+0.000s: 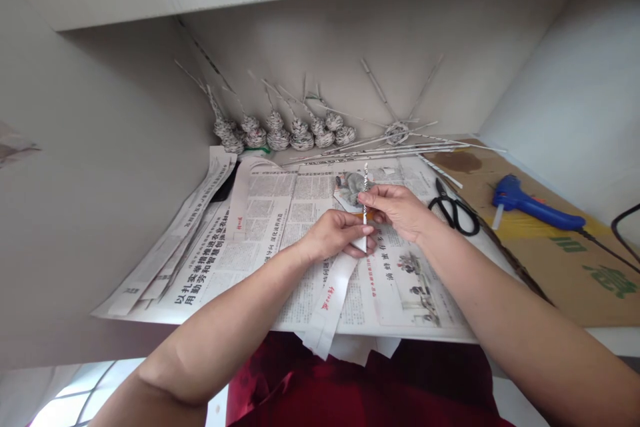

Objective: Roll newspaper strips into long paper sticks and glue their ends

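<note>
A thin rolled paper tube (365,180) stands nearly upright between my hands over the newspaper. My left hand (336,235) is closed on its lower end, where the tube runs into a flat paper strip (331,300). The strip hangs towards the table's front edge and carries red writing. Higher up, the fingertips of my right hand (397,210) pinch the same tube. Part of an orange-yellow object shows between the hands; its kind is hidden by the fingers.
Newspaper sheets (270,213) cover the table, with cut strips (195,213) stacked left. Several woven gourd-shaped pieces (277,132) line the back wall beside a woven starter with spokes (397,133). Black scissors (454,210) and a blue glue gun (537,203) lie right, the gun on cardboard (565,280).
</note>
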{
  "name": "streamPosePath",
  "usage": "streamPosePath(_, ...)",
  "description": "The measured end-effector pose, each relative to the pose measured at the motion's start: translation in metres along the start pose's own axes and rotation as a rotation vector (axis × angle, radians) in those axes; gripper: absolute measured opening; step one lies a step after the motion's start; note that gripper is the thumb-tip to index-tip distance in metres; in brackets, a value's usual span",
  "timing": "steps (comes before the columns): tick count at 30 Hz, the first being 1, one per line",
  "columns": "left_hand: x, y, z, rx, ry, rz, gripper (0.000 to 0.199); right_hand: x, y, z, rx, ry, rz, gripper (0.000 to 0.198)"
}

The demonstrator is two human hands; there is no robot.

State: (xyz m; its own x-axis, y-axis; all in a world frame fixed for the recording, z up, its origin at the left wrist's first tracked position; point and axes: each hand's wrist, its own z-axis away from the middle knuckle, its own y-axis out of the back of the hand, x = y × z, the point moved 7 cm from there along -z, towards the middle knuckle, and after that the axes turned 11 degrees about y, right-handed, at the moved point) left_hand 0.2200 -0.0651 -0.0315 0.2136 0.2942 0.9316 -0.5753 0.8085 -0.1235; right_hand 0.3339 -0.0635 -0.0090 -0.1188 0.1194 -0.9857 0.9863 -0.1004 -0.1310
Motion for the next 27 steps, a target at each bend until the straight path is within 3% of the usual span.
streamPosePath(4,0.001,0.001,0.001,0.023,-0.004,0.016,0.036,0.003,-0.013,0.004,-0.179,-0.084,-0.053,0.032)
streamPosePath(8,0.001,-0.002,0.002,-0.008,0.007,0.007,0.034,-0.002,0.001,0.0,0.009,-0.016,-0.064,0.027)
streamPosePath(13,0.0,0.002,0.001,0.027,0.006,0.025,0.035,0.003,-0.003,-0.001,-0.103,-0.052,-0.053,0.029)
streamPosePath(18,-0.003,0.0,-0.001,-0.014,0.01,0.003,0.034,0.004,0.004,-0.001,-0.008,-0.026,-0.071,0.026)
streamPosePath(22,-0.001,0.001,0.0,0.008,0.002,0.002,0.035,0.006,-0.007,0.002,-0.159,-0.077,-0.078,0.03)
streamPosePath(27,0.0,-0.002,0.002,-0.009,0.03,-0.006,0.037,0.004,0.001,0.0,-0.025,-0.037,-0.071,0.025)
